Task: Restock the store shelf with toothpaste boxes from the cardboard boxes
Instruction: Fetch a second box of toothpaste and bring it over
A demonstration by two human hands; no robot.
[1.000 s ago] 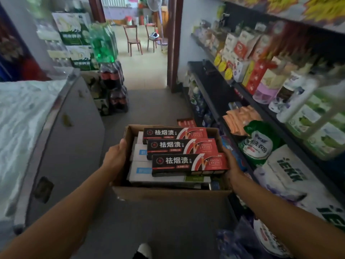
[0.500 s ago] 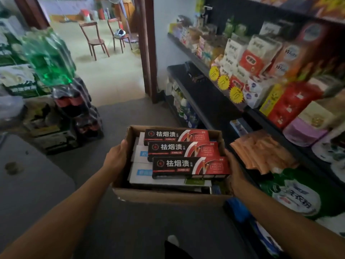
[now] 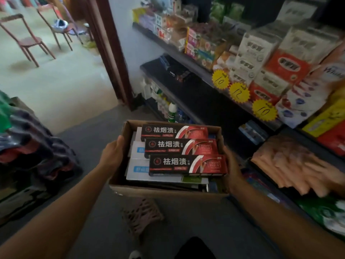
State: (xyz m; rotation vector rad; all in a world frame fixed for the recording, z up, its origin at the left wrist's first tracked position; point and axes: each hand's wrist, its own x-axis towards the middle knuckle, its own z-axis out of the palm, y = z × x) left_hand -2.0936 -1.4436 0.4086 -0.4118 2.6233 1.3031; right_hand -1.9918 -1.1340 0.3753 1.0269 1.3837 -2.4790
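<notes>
I carry an open cardboard box (image 3: 164, 191) in front of me at waist height. My left hand (image 3: 113, 154) grips its left wall and my right hand (image 3: 232, 165) grips its right wall. Three black-and-red toothpaste boxes (image 3: 186, 163) lie side by side on top, over white and blue toothpaste boxes (image 3: 138, 163) beneath. The store shelf (image 3: 186, 85) runs along the right; a dark, mostly bare board sits at mid height with a few dark boxes (image 3: 179, 71) at its far end.
Tissue packs (image 3: 261, 58) with yellow price stickers (image 3: 239, 92) fill the upper right shelf. Orange cloths (image 3: 291, 161) lie on a lower shelf. A small plastic stool (image 3: 141, 215) stands on the floor below the box. Bottled drinks (image 3: 28, 143) stack at left. Chairs (image 3: 26, 38) stand beyond the doorway.
I have walked forward along the aisle with the box held the same way. The shelf with price stickers is now closer, and the counter at left has dropped out of view.
</notes>
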